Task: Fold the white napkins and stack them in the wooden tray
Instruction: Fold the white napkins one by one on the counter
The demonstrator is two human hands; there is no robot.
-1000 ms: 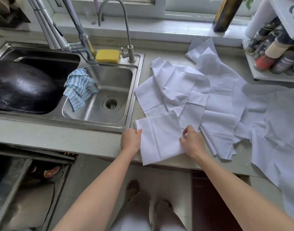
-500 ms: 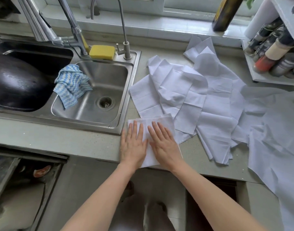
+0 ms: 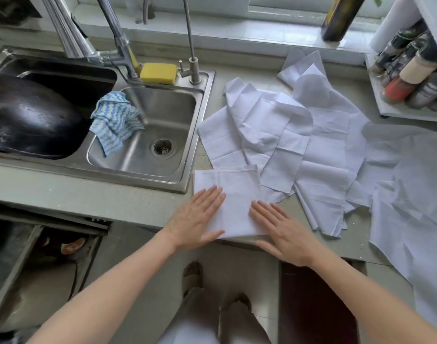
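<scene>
Blue cloth droops into the sink; left hand and right hand press flat on the folded napkin at the counter's front edge, loose napkins behind.

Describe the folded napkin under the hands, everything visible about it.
The folded napkin is white, thin woven cloth with a stitched hem along its far edge and a faint crease down its middle. It lies flat as a rough square at the front edge of the countertop, just right of the sink. The left hand and right hand press flat on its near corners. Its far right corner overlaps the loose napkins.
</scene>
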